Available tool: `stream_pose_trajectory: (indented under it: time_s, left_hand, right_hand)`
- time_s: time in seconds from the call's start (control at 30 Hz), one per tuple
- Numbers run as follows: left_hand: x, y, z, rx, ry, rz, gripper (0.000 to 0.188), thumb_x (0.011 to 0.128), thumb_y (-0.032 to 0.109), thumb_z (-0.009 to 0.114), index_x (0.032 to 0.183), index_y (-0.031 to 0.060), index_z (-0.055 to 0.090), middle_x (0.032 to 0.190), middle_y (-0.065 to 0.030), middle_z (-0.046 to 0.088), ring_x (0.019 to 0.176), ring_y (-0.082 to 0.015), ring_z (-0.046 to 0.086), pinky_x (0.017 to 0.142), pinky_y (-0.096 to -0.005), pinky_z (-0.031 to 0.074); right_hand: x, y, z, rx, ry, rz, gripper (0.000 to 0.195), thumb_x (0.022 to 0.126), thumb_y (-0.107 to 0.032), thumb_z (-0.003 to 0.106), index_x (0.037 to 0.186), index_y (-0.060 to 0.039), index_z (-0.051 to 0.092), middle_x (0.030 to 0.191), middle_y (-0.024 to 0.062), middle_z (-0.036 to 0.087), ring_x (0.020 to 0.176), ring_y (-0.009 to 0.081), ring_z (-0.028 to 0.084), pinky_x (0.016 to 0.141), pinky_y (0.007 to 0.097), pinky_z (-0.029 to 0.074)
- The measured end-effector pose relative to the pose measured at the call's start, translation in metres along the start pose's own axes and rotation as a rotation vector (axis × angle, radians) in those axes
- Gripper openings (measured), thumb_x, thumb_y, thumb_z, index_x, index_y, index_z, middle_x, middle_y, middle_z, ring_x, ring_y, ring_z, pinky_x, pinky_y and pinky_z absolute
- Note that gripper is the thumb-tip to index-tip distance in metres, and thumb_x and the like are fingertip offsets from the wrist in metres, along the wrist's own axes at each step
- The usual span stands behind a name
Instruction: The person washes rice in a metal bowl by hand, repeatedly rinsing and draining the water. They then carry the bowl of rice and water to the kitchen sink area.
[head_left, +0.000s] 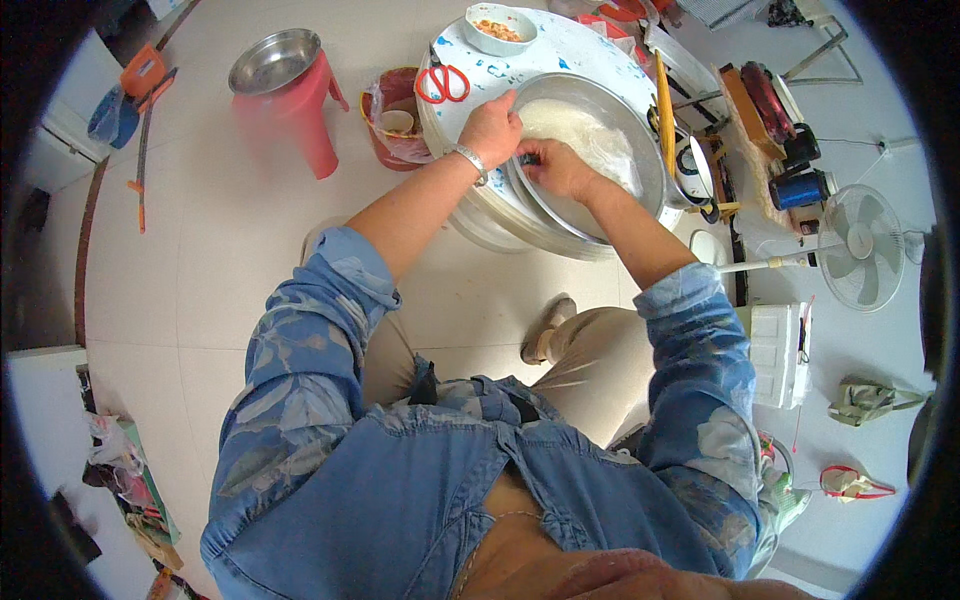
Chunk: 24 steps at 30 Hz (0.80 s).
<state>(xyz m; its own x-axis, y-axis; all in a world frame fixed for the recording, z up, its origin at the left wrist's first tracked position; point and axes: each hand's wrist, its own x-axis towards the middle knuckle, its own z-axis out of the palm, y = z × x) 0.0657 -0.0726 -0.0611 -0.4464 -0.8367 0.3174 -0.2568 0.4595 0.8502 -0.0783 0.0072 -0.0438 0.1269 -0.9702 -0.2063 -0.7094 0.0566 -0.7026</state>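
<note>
On the round table a wide metal basin holds a pale, whitish mass with what looks like clear plastic film over part of it. My left hand is curled at the basin's left rim, fingers bent against it. Over the near left side, my right hand pinches a small dark piece, perhaps a knob; its lower part is hidden. A curved metal edge shows just under that hand. Red-handled scissors lie left of my left hand. Beyond the basin stands a white bowl of orange-brown food bits.
Left of the table stands a red bin with a plastic liner. A red stool carries a steel bowl. To the right are a lidded pot, a yellow stick and a standing fan.
</note>
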Motion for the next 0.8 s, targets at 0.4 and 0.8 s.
stream_pose_trajectory:
  time_s: [0.4,0.8]
  left_hand:
    - [0.003,0.0,0.0,0.056,-0.026,0.02,0.047,0.08,0.013,0.049,0.122,-0.0063,0.049,0.099,-0.03,0.059,0.095,-0.0407,0.058,0.085,-0.0436,0.046]
    - [0.001,0.003,0.001,0.112,0.016,0.046,0.042,0.08,0.012,0.051,0.117,-0.0061,0.053,0.09,-0.0276,0.062,0.085,-0.039,0.062,0.079,-0.044,0.049]
  right_hand:
    - [0.023,0.031,-0.003,-0.731,0.069,-0.41,0.041,0.067,0.007,0.056,0.104,-0.0089,0.062,0.101,0.0143,0.063,0.097,0.033,0.057,0.09,0.0385,0.046]
    - [0.036,0.078,-0.063,-0.707,0.239,-0.188,0.033,0.067,0.002,0.06,0.099,-0.0088,0.064,0.101,0.0147,0.064,0.095,0.0321,0.061,0.084,0.0383,0.047]
